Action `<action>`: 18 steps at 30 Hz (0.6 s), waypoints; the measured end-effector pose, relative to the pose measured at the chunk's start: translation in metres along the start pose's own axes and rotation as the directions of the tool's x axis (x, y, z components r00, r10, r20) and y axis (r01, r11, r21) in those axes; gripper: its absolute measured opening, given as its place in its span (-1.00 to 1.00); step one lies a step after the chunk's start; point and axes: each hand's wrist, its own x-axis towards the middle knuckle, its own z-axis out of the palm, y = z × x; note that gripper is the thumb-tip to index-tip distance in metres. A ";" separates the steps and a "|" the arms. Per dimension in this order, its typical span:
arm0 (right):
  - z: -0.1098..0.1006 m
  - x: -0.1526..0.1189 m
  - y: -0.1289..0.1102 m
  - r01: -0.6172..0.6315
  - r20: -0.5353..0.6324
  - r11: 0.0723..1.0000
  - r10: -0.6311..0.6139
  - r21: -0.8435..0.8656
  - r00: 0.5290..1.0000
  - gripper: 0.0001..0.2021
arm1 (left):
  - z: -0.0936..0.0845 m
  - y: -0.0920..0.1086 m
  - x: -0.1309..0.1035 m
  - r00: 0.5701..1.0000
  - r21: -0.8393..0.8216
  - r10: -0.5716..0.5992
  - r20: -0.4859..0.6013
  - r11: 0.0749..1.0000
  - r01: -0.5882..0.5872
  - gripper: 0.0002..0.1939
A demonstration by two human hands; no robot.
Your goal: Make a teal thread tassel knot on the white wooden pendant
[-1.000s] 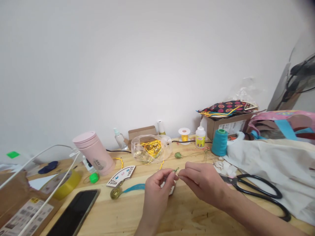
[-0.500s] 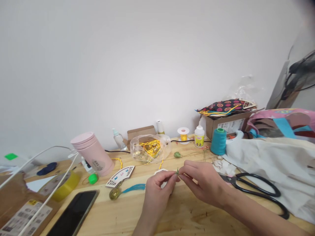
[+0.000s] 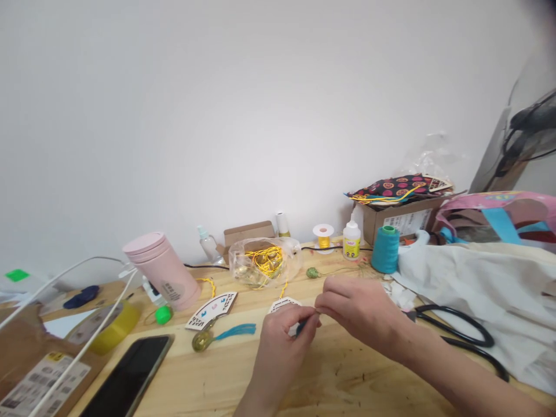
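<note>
In the head view, my left hand (image 3: 282, 347) is closed in a pinch. A bit of something blue (image 3: 300, 328), perhaps thread, shows inside its curled fingers; the rest is hidden. My right hand (image 3: 354, 313) pinches at the left fingertips, and what it grips is too small to make out. Just behind the left hand lies a white fan-shaped piece (image 3: 284, 303) with a cut-out pattern and a yellow cord. To the left sits another fan-shaped piece (image 3: 212, 311), with a brass-coloured round pendant (image 3: 201, 341) and a blue tassel (image 3: 236, 331).
Black-handled scissors (image 3: 460, 324) lie by white cloth (image 3: 469, 272) on the right. Behind stand a teal thread cone (image 3: 385, 250), a glue bottle (image 3: 351, 240) and a plastic bag of yellow cords (image 3: 266, 262). A pink cup (image 3: 163, 272), phone (image 3: 128, 376) and yellow tape (image 3: 113, 330) occupy the left.
The green bit seen between the fingertips is now hidden. My right hand has shifted slightly and its fingers are drawn closer together; blue now shows inside my left hand.
</note>
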 end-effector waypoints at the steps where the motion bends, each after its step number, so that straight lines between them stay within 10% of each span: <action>1: 0.000 0.001 0.002 -0.029 -0.009 0.998 0.030 0.055 1.000 -0.87 | 0.000 0.000 0.000 1.000 -0.003 0.008 0.010 1.000 -0.008 -0.83; 9: 0.010 0.001 0.008 -0.176 0.006 0.850 0.200 0.496 0.980 -0.91 | 0.001 -0.009 -0.001 0.997 -0.162 -0.072 -0.009 0.984 0.070 -0.82; 18: 0.019 -0.001 -0.004 -0.125 -0.041 0.884 0.160 0.450 0.986 -0.86 | -0.002 -0.010 0.000 0.984 -0.165 -0.116 -0.137 0.982 0.093 -0.82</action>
